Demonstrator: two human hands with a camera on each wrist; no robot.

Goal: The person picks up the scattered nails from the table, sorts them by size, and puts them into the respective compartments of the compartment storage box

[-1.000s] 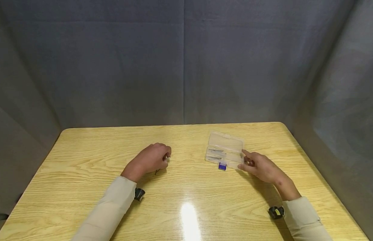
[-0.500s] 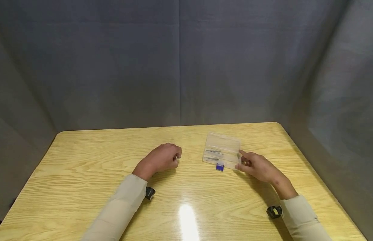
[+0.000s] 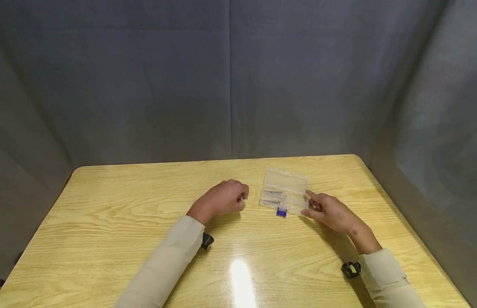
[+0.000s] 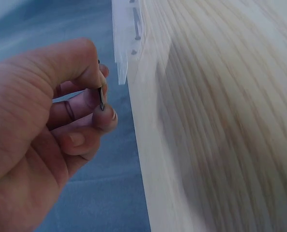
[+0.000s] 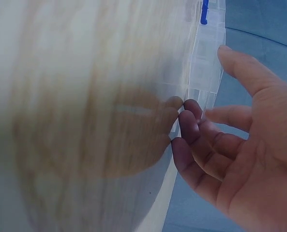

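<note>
Close to the left end of a clear plastic box (image 3: 296, 199), my left hand (image 3: 225, 197) pinches a thin metal nail (image 4: 102, 99) between thumb and fingertips. Most of its length is hidden by the fingers. My right hand (image 3: 331, 212) holds the box's right end, thumb at the front corner and index finger toward the back. Its other fingers curl low by the tabletop in the right wrist view. The box lies with its lid (image 3: 287, 179) folded back and a blue latch (image 3: 281, 212) at the front. Several nails (image 3: 273, 192) lie in its left compartments.
The box stands on a light wood-grain table (image 3: 119, 222) toward its right back part. A grey curtain (image 3: 153, 85) hangs behind the table and along its sides. Black wrist cameras (image 3: 351, 270) sit below both cuffs.
My left hand has moved right across the table with the nail, coming up near the box. The right hand stays at the box's end. The head view has shifted slightly.
</note>
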